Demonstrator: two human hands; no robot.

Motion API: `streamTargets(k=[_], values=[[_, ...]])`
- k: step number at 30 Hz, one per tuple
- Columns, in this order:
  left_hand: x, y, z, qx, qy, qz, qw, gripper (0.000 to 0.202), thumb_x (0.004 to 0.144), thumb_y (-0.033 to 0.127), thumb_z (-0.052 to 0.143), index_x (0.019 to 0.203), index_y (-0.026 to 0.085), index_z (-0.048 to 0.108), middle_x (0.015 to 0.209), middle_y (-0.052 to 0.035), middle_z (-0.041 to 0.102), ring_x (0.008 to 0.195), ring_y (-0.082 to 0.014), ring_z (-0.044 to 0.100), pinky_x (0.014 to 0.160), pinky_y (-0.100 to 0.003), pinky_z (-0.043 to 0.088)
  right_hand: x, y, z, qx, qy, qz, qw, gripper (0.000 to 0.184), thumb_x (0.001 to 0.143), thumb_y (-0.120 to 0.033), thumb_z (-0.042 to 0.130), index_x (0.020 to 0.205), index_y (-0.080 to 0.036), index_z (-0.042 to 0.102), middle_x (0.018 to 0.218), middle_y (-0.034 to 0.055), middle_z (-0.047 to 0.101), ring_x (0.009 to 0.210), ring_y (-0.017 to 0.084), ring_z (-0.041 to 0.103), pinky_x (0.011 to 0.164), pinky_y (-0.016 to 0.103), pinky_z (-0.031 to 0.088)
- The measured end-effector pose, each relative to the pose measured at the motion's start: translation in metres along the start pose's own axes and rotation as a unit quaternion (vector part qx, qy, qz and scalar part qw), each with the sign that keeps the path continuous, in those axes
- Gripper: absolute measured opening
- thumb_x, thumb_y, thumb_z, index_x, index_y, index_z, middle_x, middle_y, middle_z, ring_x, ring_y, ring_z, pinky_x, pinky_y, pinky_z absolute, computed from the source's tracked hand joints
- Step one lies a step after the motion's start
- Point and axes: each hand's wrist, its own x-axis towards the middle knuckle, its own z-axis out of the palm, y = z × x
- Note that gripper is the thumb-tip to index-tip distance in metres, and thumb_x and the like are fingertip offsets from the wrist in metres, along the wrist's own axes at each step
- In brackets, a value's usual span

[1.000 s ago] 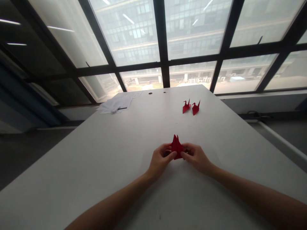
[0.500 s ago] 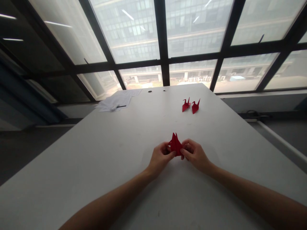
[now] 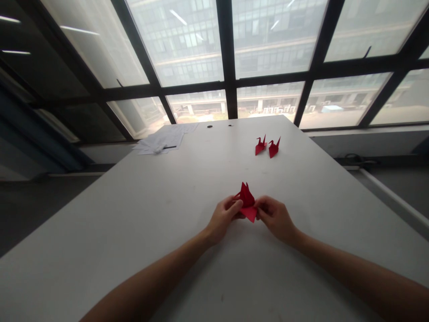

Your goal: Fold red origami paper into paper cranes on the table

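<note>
A red origami crane (image 3: 247, 201) is held between my two hands, just above the white table (image 3: 161, 188). One of its flaps is folded down toward me, and two points stick up at the far side. My left hand (image 3: 224, 218) pinches its left side, thumb on top of the paper. At the right edge, my right hand (image 3: 274, 216) grips the paper between thumb and fingertips. Farther back on the table stand two finished red paper cranes, the left crane (image 3: 260, 146) close beside the right crane (image 3: 274, 148).
Loose white papers (image 3: 161, 139) lie at the far left of the table, with a dark pen (image 3: 170, 147) and something crumpled on them. A round cable hole (image 3: 209, 127) is near the far edge. Large framed windows (image 3: 194, 44) rise beyond the table.
The near flap of the red origami crane has come down toward me and now spreads open. My left thumb has shifted up on the paper, and my right fingers now pinch its edge.
</note>
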Motion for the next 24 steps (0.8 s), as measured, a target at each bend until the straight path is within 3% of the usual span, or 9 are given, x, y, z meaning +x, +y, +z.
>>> streamTargets(k=[3, 7, 11, 17, 24], values=[[0.0002, -0.0004, 0.001, 0.04, 0.006, 0.013, 0.999, 0.046, 0.074, 0.035, 0.082, 0.111, 0.013, 0.066, 0.104, -0.0128, 0.072, 0.09, -0.023, 0.069, 0.081, -0.032, 0.053, -0.0015, -0.0001, -0.0005, -0.013, -0.003, -0.009, 1.0, 0.006, 0.087, -0.025, 0.06, 0.088, -0.019, 0.063, 0.08, 0.0028, 0.066, 0.068, 0.016, 0.061, 0.063, 0.03, 0.052], [-0.0013, -0.0036, 0.0005, 0.061, 0.03, 0.018, 0.998, 0.047, 0.076, 0.033, 0.08, 0.115, 0.013, 0.062, 0.091, -0.0103, 0.074, 0.081, -0.0212, 0.07, 0.077, -0.033, 0.054, -0.0017, -0.0016, -0.0002, -0.016, -0.01, -0.004, 1.0, 0.012, 0.086, -0.03, 0.065, 0.091, -0.019, 0.064, 0.084, 0.0039, 0.068, 0.074, 0.018, 0.064, 0.068, 0.031, 0.054], [-0.0052, -0.0059, 0.0022, 0.05, 0.041, 0.043, 0.997, 0.059, 0.077, 0.028, 0.079, 0.125, 0.019, 0.047, 0.08, -0.0027, 0.071, 0.074, -0.0182, 0.069, 0.073, -0.032, 0.056, 0.0001, -0.001, 0.0015, 0.012, 0.009, 0.009, 1.0, 0.019, 0.081, -0.032, 0.074, 0.089, -0.02, 0.061, 0.08, 0.0018, 0.066, 0.073, 0.017, 0.063, 0.066, 0.029, 0.054], [-0.0075, -0.0066, 0.0037, 0.037, 0.015, 0.071, 0.997, 0.055, 0.077, 0.026, 0.079, 0.116, 0.025, 0.04, 0.097, -0.0036, 0.07, 0.08, -0.0178, 0.07, 0.075, -0.032, 0.056, 0.0029, -0.0028, 0.002, 0.032, 0.015, 0.015, 0.999, 0.025, 0.079, -0.035, 0.075, 0.088, -0.021, 0.057, 0.079, 0.0005, 0.065, 0.071, 0.016, 0.062, 0.066, 0.03, 0.053], [-0.0063, -0.0057, 0.003, 0.049, 0.006, 0.076, 0.996, 0.049, 0.079, 0.029, 0.078, 0.116, 0.023, 0.047, 0.094, -0.0037, 0.07, 0.084, -0.0186, 0.069, 0.079, -0.033, 0.056, 0.0027, -0.0043, 0.0025, 0.037, -0.005, 0.002, 0.999, 0.024, 0.08, -0.03, 0.073, 0.094, -0.022, 0.056, 0.087, 0.0016, 0.063, 0.078, 0.016, 0.063, 0.068, 0.031, 0.055]])
